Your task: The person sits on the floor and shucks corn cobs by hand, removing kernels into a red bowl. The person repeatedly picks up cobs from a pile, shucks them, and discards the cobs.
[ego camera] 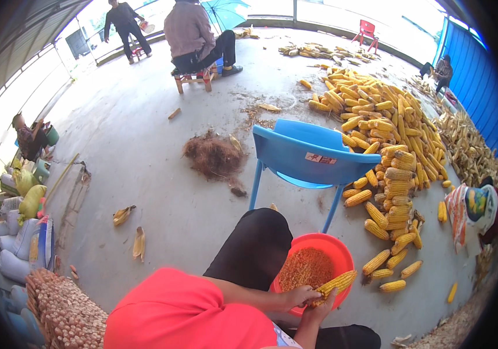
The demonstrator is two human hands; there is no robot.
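A yellow corn cob [338, 281] is held slantwise over a red plastic basin [348, 257]. My right hand [325, 304] grips the cob from below, near its lower end. At that same end, the fingers of my left hand [297, 297] are closed against the cob; a small dark thing shows by them, too small to name. Loose corn kernels [305, 266] lie in the basin, which stands on the floor between my knees. The part of the cob inside my fingers is hidden.
A blue plastic chair [314, 150] stands just beyond the basin. To its right spreads a large pile of corn cobs [379, 118]. Corn silk [214, 155] lies on the concrete floor. Stacked bare cobs [65, 305] and sacks [20, 240] line the left. Several people are farther off.
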